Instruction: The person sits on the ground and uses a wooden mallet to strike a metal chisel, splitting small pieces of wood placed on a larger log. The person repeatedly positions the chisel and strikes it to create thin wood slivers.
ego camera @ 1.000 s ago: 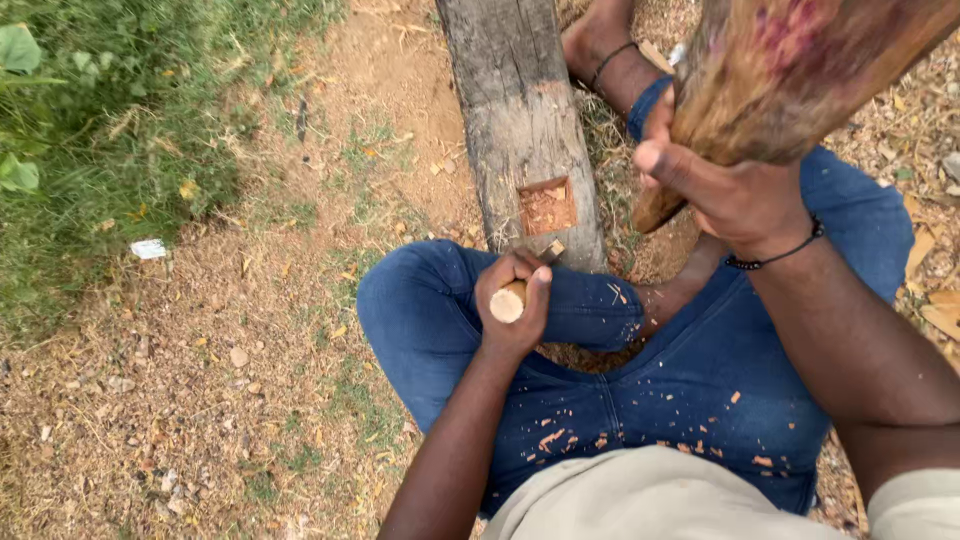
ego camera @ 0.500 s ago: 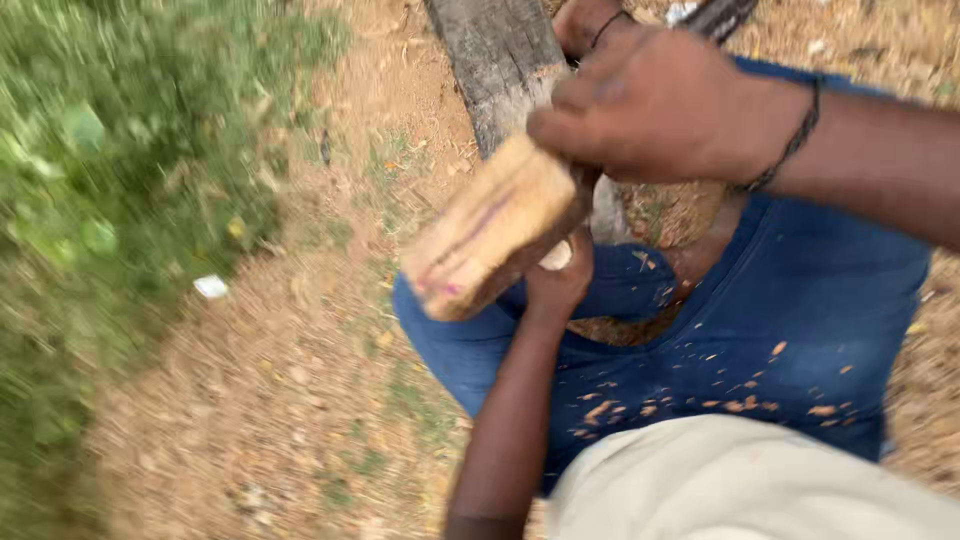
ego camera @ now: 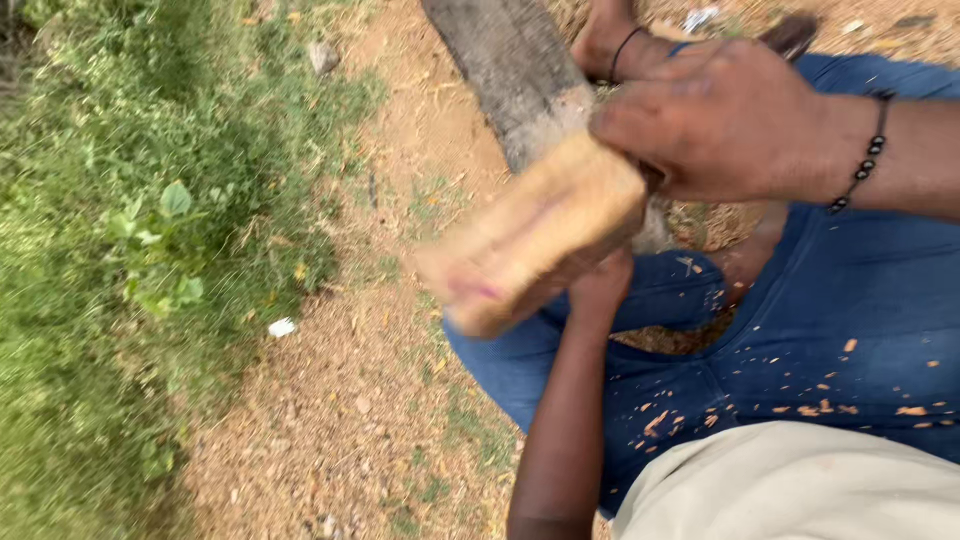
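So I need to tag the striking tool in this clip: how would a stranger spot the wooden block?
Start at the grey weathered beam lying on the dirt. Near its lower end, above the blue-trousered knee, the right hand grips a pale, blurred wooden block. It is light tan with a reddish streak, unlike the grey beam behind it.

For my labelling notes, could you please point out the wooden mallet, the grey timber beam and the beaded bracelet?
wooden mallet (ego camera: 540, 235), head view, blurred pale head.
grey timber beam (ego camera: 505, 65), head view, top face.
beaded bracelet (ego camera: 865, 150), head view, beads on the right wrist.

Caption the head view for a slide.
Right hand swings blurred tan wooden block above left hand, beside grey plank.
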